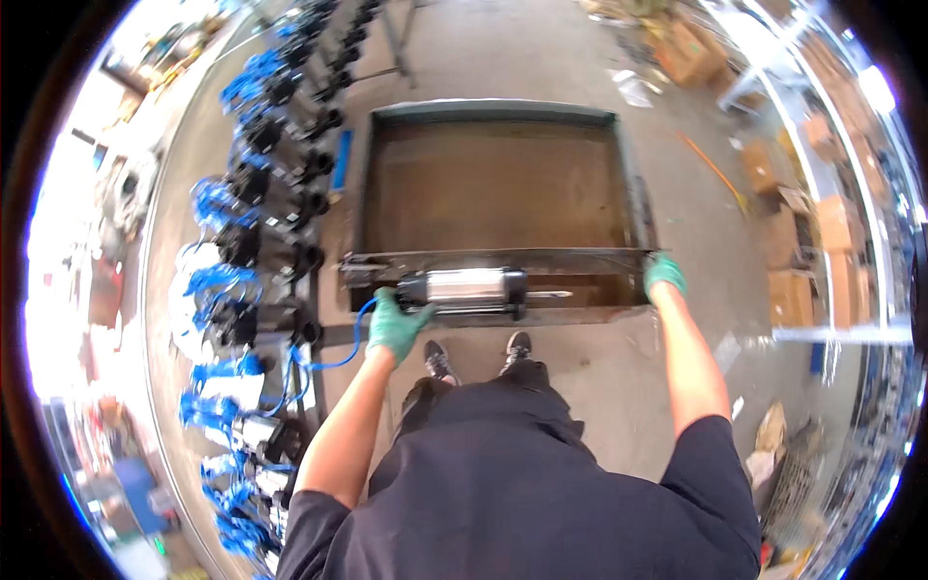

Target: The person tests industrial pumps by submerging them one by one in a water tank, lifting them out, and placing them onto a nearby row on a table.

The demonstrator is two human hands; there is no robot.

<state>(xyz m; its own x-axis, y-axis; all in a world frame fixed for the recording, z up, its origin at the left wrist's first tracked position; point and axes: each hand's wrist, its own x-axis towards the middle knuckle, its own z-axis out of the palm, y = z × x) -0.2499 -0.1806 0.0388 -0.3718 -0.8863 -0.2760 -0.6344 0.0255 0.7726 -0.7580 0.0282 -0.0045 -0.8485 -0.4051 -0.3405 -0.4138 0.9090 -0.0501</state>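
A cylindrical motor (466, 291) with a shiny metal body and black ends lies across the near part of a rectangular metal tank, a thin shaft pointing right. Green-gloved, my left hand (394, 327) grips its left black end, with the thumb along the near side. A blue cable (338, 363) runs from beside that hand to the left. My right hand (665, 275), also in a green glove, is closed at the right end of a long metal bar (551, 252) that spans the tank; its fingertips are partly hidden.
The tank (493, 112) holds brownish, murky content. Along my left stands a long row of similar black and silver motors (261, 184) with coiled blue cables. Shelves (841, 333) with cardboard boxes (837, 224) line the right. An orange strip (710, 164) lies on the floor.
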